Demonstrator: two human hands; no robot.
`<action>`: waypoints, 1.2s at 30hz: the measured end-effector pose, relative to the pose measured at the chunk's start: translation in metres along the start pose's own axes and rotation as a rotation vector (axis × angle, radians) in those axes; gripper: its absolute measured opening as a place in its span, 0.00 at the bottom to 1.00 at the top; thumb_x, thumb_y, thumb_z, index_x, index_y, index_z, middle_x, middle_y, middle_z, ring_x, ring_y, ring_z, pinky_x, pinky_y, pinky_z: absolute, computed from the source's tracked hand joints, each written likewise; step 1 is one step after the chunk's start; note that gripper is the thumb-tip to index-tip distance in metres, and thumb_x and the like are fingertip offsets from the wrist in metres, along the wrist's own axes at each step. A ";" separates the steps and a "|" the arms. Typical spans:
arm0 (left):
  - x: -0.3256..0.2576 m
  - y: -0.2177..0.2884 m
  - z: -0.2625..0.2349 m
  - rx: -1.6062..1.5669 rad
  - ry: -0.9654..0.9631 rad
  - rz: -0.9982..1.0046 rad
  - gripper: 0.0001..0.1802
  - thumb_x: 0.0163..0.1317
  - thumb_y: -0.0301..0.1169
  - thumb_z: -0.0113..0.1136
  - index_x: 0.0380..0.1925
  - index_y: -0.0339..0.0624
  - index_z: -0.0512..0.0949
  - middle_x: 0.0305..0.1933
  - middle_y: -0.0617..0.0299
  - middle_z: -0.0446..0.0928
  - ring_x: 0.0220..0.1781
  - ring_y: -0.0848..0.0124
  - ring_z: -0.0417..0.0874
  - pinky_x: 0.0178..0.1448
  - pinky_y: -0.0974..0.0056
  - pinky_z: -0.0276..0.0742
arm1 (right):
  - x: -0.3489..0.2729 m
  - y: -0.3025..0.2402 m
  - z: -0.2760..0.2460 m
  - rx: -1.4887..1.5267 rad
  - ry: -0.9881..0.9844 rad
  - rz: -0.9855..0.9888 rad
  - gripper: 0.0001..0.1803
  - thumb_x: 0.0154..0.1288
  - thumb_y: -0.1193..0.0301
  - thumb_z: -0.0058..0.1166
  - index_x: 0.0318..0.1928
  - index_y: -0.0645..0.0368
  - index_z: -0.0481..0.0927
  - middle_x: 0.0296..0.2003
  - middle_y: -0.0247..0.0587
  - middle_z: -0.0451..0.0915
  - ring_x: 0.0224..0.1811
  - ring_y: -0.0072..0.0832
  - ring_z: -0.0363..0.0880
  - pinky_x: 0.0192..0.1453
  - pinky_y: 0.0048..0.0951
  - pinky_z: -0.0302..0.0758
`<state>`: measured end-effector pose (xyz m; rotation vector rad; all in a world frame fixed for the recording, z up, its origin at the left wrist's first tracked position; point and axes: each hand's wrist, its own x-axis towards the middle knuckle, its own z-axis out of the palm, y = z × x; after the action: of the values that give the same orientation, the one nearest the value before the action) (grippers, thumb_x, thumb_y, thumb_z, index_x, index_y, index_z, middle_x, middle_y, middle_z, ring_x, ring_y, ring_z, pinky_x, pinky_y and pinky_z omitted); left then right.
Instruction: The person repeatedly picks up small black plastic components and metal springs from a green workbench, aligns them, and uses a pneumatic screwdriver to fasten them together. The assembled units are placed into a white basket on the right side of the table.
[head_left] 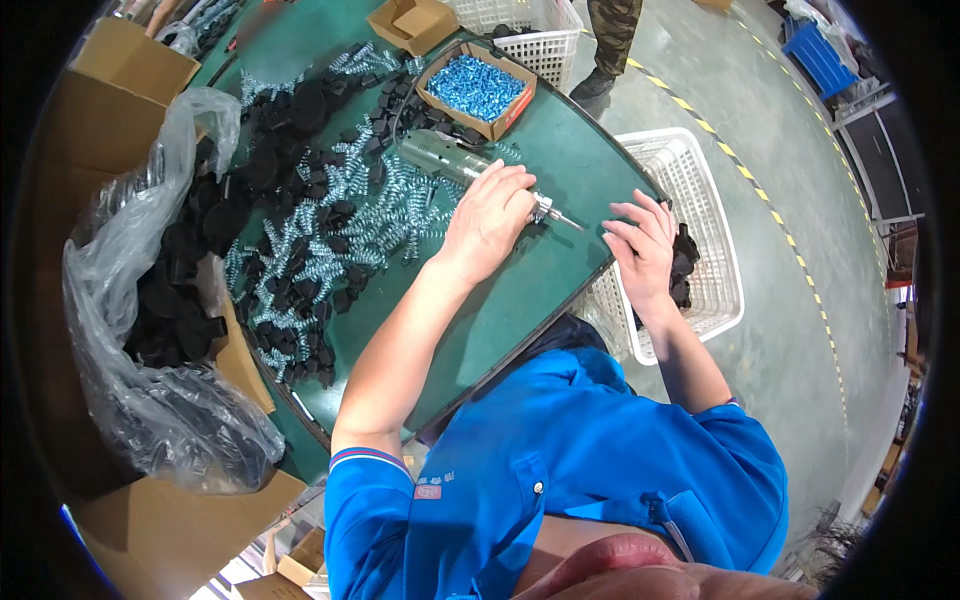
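Observation:
My left hand (488,222) is closed around a grey electric screwdriver (432,154) that lies slanted on the green table (545,270), its bit pointing right toward my other hand. My right hand (642,247) hovers at the table's right edge with its fingers spread and nothing in them. It is just above a white plastic basket (712,190) on the floor that holds a few black plastic parts (684,262).
Black plastic parts and silver springs (330,215) are heaped across the table's left half. A cardboard box of blue screws (477,88) stands at the back. A bag-lined carton of black parts (175,300) sits at left. Another person's legs (610,40) stand beyond the table.

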<state>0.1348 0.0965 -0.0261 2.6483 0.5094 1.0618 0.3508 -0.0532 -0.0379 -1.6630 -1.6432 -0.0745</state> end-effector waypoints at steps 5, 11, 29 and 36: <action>0.001 -0.002 0.001 -0.032 0.041 -0.001 0.15 0.45 0.19 0.68 0.32 0.39 0.73 0.50 0.53 0.80 0.57 0.53 0.80 0.68 0.46 0.73 | 0.001 -0.015 0.019 -0.006 -0.013 0.058 0.07 0.58 0.71 0.66 0.38 0.49 0.87 0.48 0.29 0.82 0.68 0.39 0.69 0.74 0.55 0.50; -0.001 -0.003 0.002 -0.063 0.052 -0.017 0.14 0.47 0.19 0.67 0.32 0.39 0.73 0.50 0.53 0.81 0.58 0.53 0.80 0.68 0.47 0.72 | 0.005 -0.028 0.028 0.019 0.024 0.095 0.07 0.58 0.71 0.65 0.39 0.50 0.87 0.46 0.28 0.84 0.66 0.37 0.71 0.75 0.55 0.49; -0.005 -0.005 0.005 -0.036 0.049 0.007 0.17 0.45 0.20 0.67 0.36 0.41 0.73 0.51 0.53 0.79 0.60 0.54 0.79 0.70 0.45 0.70 | 0.013 -0.026 0.025 -0.138 -0.015 -0.078 0.11 0.52 0.71 0.68 0.38 0.53 0.84 0.42 0.30 0.83 0.61 0.37 0.75 0.75 0.54 0.52; -0.034 0.051 -0.063 -0.127 -0.006 -0.140 0.17 0.49 0.29 0.71 0.39 0.42 0.76 0.45 0.54 0.78 0.50 0.53 0.79 0.53 0.52 0.76 | 0.042 -0.040 0.005 0.095 0.028 -0.182 0.19 0.53 0.77 0.66 0.47 0.60 0.81 0.49 0.44 0.81 0.58 0.43 0.76 0.66 0.46 0.68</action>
<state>0.0790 0.0421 0.0152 2.4660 0.5961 1.0091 0.3209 -0.0215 0.0001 -1.4336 -1.7467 -0.1077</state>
